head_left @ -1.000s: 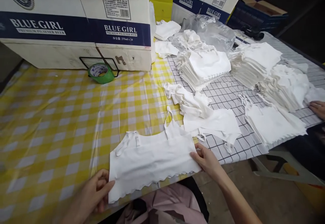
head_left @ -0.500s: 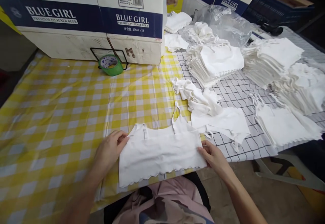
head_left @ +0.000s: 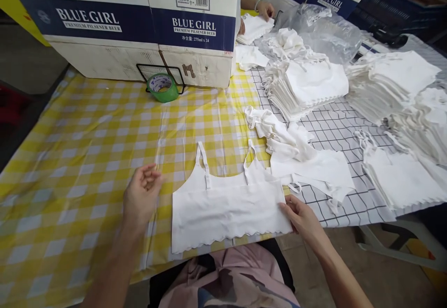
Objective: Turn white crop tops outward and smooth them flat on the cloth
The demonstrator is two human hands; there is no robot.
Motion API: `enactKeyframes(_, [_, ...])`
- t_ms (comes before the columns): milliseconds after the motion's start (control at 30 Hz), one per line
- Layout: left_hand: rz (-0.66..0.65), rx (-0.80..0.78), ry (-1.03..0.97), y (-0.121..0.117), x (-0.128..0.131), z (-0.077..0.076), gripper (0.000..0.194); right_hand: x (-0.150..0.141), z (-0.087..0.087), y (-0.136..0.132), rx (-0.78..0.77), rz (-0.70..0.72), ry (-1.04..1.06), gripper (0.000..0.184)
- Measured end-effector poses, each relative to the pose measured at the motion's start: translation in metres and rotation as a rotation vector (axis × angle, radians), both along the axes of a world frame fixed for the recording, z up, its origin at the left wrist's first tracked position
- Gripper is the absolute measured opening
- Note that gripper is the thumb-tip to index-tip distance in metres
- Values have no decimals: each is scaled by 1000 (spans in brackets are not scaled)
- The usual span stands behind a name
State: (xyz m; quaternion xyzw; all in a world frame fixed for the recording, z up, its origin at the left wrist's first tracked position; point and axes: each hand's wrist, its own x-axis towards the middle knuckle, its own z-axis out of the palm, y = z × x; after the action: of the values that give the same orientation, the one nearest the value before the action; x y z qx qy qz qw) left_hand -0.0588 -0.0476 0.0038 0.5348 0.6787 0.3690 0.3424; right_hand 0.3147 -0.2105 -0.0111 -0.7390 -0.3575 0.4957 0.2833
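A white strappy crop top (head_left: pixel 228 208) lies flat on the yellow checked tablecloth (head_left: pixel 87 159) at the near table edge, both straps stretched upward. My right hand (head_left: pixel 302 217) pinches its right side near the scalloped hem. My left hand (head_left: pixel 141 196) hovers just left of the top, fingers loosely apart and curled, holding nothing. A loose heap of white tops (head_left: pixel 296 152) lies right of it.
Blue Girl cardboard boxes (head_left: pixel 139 24) stand at the back, with a green tape roll (head_left: pixel 162 87) in front. Stacks of folded white tops (head_left: pixel 307 87) and a clear plastic bag (head_left: pixel 321 26) cover the black-grid cloth on the right. Another person's hand (head_left: pixel 265 9) works behind the boxes.
My left hand let go of the top's left edge and drew back to the left. The left strap now lies straightened upward. The view shifted slightly right.
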Motion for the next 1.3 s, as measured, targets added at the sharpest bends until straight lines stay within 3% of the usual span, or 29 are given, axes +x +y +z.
enactKeyframes(133, [-215,-177,295,-40,-23,-7,30,-1,2,4,-17,-5,43,27])
enactKeyframes(300, [-411,-331,520,-72,-19,-10,34,-2,5,7,-17,-33,61,27])
enactKeyframes(400, [-465,-278,682,-81,-9,-11,38,-2,5,5,-15,-52,61,28])
enactKeyframes(500, [-516,-276,723,-86,-9,-10,40,0,4,0,14,-83,63,32])
enactKeyframes(633, [-587,-82,614,-85,-31,-18,26,8,2,-7,117,-112,15,36])
enactKeyframes(700, [-623,37,605,-84,-45,-26,30,13,2,-11,157,-93,-63,35])
enactKeyframes(833, [-763,99,634,-83,-61,-36,45,22,6,-18,207,43,-334,33])
enactKeyframes(1000, [-837,119,629,-79,-58,-33,36,23,9,-23,313,313,-706,38])
enactKeyframes(1133, [-843,130,619,-77,-57,-34,31,21,15,-25,402,488,-719,38])
enactKeyframes(1300, [-836,113,625,-79,-57,-38,29,20,18,-25,476,575,-678,39])
